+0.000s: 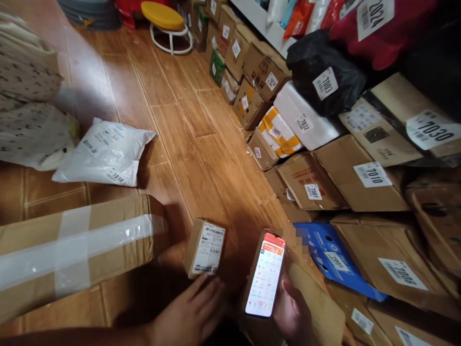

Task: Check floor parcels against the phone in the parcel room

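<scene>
1. Holding a phone (265,275) upright, your right hand (293,312) was closed around its lower edge, the lit red-and-white screen facing you.
2. Your left hand (192,315) lay open, fingers spread, its fingertips touching the near edge of a small box (205,248) on the wood floor (187,125).
3. That small box sat just left of the phone, its white label turned up and tilted toward you.
4. Left of the small box lay a long carton (72,250), banded with clear tape, its end close to the box but apart from it.
5. Beyond the small box, farther left, a white mailer (106,153) marked 1010 rested on the floor beside spotted bags (29,96).
6. Right of the small box, past the phone, stacked cartons (360,180) carried number labels such as 7010, 7007 and 7008; a blue box (334,259) lay among them, near the phone.
7. Above those cartons, a black bag (324,72) read 7003 and a white parcel (302,120) read 7032.
8. Far beyond the small box stood a yellow stool (163,19).
</scene>
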Demonstrator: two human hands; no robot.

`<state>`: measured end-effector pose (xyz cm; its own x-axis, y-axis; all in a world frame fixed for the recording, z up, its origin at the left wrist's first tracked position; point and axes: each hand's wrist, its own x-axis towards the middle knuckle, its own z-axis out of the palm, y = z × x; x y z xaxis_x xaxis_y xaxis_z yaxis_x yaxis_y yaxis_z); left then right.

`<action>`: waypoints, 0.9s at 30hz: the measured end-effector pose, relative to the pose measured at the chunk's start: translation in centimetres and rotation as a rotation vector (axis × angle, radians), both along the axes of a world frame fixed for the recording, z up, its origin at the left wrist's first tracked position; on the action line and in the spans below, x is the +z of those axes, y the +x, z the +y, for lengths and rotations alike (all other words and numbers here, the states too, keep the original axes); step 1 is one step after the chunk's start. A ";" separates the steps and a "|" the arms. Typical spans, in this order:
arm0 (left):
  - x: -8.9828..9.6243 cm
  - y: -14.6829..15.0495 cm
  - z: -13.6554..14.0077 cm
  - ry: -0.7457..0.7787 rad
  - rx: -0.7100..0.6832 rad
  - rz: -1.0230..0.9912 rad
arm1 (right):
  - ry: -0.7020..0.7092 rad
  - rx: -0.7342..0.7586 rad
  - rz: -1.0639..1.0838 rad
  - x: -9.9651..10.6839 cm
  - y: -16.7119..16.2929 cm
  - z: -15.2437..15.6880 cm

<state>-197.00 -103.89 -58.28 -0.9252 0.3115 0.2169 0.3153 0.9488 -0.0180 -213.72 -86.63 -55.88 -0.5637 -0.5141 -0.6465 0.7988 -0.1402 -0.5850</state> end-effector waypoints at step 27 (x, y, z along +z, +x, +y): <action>-2.1 5.3 -0.5 0.028 0.024 -0.065 | 0.047 0.038 0.036 -0.5 2.5 0.0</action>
